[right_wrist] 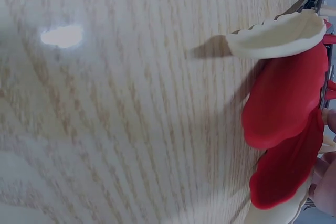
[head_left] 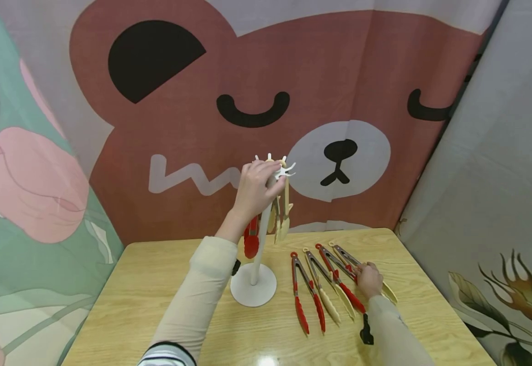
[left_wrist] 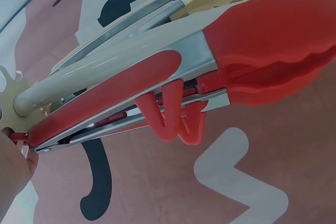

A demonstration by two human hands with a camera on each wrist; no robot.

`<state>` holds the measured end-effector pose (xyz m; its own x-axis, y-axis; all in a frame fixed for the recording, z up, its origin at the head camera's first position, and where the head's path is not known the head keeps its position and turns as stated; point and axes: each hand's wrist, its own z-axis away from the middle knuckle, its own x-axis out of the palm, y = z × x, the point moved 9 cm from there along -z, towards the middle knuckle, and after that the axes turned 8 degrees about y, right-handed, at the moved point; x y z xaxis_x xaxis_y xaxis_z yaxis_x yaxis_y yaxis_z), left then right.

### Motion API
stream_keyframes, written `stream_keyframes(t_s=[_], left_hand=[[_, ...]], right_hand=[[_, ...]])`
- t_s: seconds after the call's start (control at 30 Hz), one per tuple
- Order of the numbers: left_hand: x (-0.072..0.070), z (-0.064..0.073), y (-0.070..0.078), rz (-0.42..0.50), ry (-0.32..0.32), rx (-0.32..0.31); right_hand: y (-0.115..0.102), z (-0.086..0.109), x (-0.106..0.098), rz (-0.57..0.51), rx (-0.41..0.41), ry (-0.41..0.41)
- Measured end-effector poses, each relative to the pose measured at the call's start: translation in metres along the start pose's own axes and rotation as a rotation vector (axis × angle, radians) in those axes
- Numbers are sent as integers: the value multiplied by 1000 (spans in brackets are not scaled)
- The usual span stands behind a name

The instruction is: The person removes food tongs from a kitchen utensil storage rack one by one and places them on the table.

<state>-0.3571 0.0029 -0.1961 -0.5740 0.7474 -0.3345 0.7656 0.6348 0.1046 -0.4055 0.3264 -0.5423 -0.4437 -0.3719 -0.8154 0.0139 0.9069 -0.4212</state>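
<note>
A white stand (head_left: 255,287) with a round base and a ring of hooks (head_left: 286,172) rises from the table. My left hand (head_left: 259,185) grips its hooked top, fingers over it and thumb in front. Red tongs (left_wrist: 131,87) hang there, their ring right at the hand in the left wrist view. Cream tongs (head_left: 285,218) hang on the other side of the pole. On the table, my right hand (head_left: 369,280) holds the cream-tipped tongs (head_left: 389,293) farthest right around the middle, its palm hiding part of them. Next to it lie red tongs (head_left: 332,267).
Farther left in the row are cream tongs (head_left: 325,300) and red tongs (head_left: 299,300), tips toward me. The wooden table (head_left: 156,295) ends at a bear-print cloth (head_left: 179,127) behind, with floral cloth (head_left: 28,203) at the left.
</note>
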Motion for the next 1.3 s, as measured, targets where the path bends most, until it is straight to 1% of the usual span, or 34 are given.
stream_keyframes(t_s=[0.2, 0.37, 0.47, 0.77, 0.97, 1.1, 1.3], left_hand=[[0, 0, 0, -6, -9, -7], [1, 0, 0, 9, -12, -10], [3, -1, 0, 25, -21, -16], [11, -1, -2, 44, -83, -68], [15, -1, -3, 34, -104, -74], [15, -1, -3, 25, -105, -67], [14, -2, -5, 14, -95, -63]], right_hand=[[-4, 2, -2, -44, -33, 32], [-2, 1, -4, -130, -15, 59], [-1, 0, -7, -164, -13, 94], [-9, -4, -21, -186, -101, 196], [-19, -9, -27, -198, -153, 244], [-24, -12, -30, -233, -141, 241], [-31, -18, -31, -258, -105, 188]])
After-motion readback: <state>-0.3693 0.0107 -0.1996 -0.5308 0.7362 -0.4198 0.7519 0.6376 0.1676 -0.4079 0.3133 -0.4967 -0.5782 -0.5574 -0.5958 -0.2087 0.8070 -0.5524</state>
